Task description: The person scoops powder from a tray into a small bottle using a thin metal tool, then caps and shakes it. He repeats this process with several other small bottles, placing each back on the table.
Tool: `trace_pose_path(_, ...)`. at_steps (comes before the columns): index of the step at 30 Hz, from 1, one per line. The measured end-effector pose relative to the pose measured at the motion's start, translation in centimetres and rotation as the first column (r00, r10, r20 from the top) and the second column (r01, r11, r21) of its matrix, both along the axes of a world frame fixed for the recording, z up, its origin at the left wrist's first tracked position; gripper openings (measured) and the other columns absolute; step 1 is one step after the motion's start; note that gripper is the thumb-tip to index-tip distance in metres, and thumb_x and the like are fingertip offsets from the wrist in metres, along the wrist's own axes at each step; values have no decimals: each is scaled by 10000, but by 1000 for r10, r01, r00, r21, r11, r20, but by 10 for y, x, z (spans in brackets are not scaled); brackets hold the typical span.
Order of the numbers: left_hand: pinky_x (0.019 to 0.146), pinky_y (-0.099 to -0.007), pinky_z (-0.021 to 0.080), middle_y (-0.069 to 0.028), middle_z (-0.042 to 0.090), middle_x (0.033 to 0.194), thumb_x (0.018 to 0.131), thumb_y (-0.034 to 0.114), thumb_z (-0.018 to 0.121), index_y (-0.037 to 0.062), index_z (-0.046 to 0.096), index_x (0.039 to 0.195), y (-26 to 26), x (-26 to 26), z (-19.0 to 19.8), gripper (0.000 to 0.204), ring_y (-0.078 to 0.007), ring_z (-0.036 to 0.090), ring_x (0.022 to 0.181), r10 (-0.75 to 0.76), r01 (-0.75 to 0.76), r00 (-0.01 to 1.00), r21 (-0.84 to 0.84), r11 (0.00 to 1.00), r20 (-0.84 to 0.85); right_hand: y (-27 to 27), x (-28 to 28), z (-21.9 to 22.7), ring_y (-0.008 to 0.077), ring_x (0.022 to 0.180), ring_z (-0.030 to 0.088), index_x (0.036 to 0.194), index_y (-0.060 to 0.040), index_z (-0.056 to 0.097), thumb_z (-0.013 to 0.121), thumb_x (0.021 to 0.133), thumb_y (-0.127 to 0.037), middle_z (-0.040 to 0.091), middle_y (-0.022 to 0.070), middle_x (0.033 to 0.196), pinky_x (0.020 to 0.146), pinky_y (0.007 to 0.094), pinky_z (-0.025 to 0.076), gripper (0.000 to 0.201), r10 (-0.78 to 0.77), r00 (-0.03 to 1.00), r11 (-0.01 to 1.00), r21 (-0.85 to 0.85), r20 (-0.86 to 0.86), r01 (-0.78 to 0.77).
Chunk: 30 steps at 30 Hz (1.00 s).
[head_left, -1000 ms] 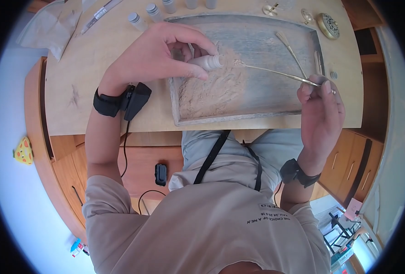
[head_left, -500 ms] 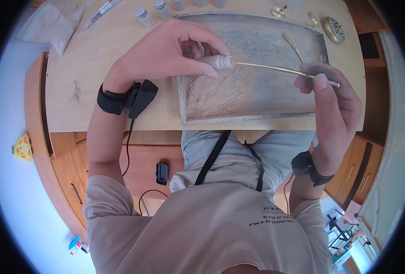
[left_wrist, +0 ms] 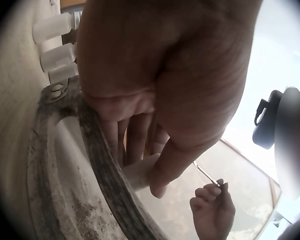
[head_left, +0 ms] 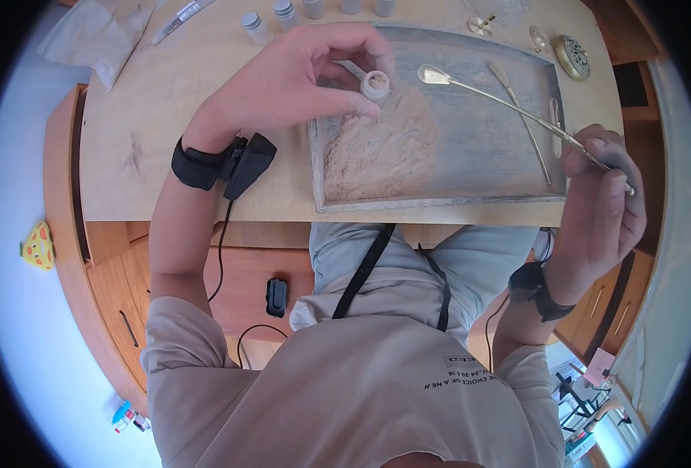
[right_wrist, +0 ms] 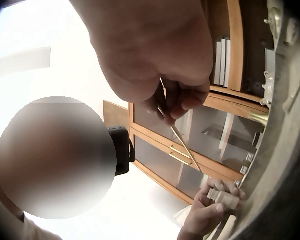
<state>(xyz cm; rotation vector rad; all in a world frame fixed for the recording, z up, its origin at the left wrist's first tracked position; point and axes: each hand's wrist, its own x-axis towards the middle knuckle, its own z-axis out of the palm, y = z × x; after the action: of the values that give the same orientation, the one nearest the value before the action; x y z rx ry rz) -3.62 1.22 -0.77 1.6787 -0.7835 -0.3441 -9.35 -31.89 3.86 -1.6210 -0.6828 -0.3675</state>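
Note:
In the head view my left hand point(head_left: 295, 82) grips a small uncapped bottle point(head_left: 375, 87) between thumb and fingers. Its mouth faces the camera and pinkish-brown powder shows inside. My right hand point(head_left: 607, 191) pinches the handle of a thin brass spoon point(head_left: 434, 75). The spoon's bowl is held a short way right of the bottle, above the tray. Loose powder point(head_left: 377, 152) covers the left part of the grey wooden tray point(head_left: 439, 204). The right wrist view also shows the bottle point(right_wrist: 225, 199) in my left fingers, with the spoon handle point(right_wrist: 177, 131) slanting towards it.
A brass-handled brush point(head_left: 521, 113) and a slim flat tool point(head_left: 554, 129) lie at the tray's right. Several capped bottles point(head_left: 256, 28) line the back, near a pen point(head_left: 180, 19) and a plastic bag point(head_left: 104, 43). A round pierced brass piece point(head_left: 572, 57) sits back right.
The spoon's tip went from the powder to the bottle's mouth, then drew back to the right with my right hand. The bottle has tipped more upright, its mouth now towards the camera.

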Motion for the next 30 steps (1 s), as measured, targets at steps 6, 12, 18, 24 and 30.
trace_pose_path(6,946,-306,535,-50,643,1125,848,-39,746,22,601,1174,0,-1,4,362,-159,649,1094,11,-11,999,3,1000,-37,25,-16,-27,195,839,627,1156,88,665,549,1034,-172,675,150,959,760,310,482,310,-107,973,969,196,-205,148)
trace_pose_path(12,946,-297,530,-46,649,1144,847,-36,756,33,594,1154,-1,-2,4,355,-153,650,1099,46,-45,993,16,999,-113,39,-27,-32,185,859,634,1151,93,669,545,1028,-139,677,148,960,765,299,491,291,-97,975,988,101,-201,119)
trace_pose_path(18,946,-293,527,-42,643,1147,837,-43,766,57,584,1071,-2,-1,0,312,-136,643,1081,40,-42,997,-20,999,-61,41,-32,-34,188,868,640,1146,94,670,554,1024,-143,677,154,996,758,299,488,290,-143,963,977,121,-227,173)
trace_pose_path(24,943,-292,531,-54,647,1153,832,-57,764,72,552,1010,-1,0,-1,305,-130,639,1065,46,-47,998,-21,999,-38,39,-34,-37,185,858,627,1149,91,670,554,1019,-130,676,155,998,756,299,481,281,-135,960,973,148,-245,175)
trace_pose_path(30,937,-289,535,-56,652,1155,830,-60,765,71,566,1023,-1,2,-3,306,-121,638,1067,53,-54,998,-28,998,-25,40,-34,-36,179,853,606,1152,93,668,548,1022,-129,678,153,973,755,291,470,284,-107,961,980,139,-254,146)
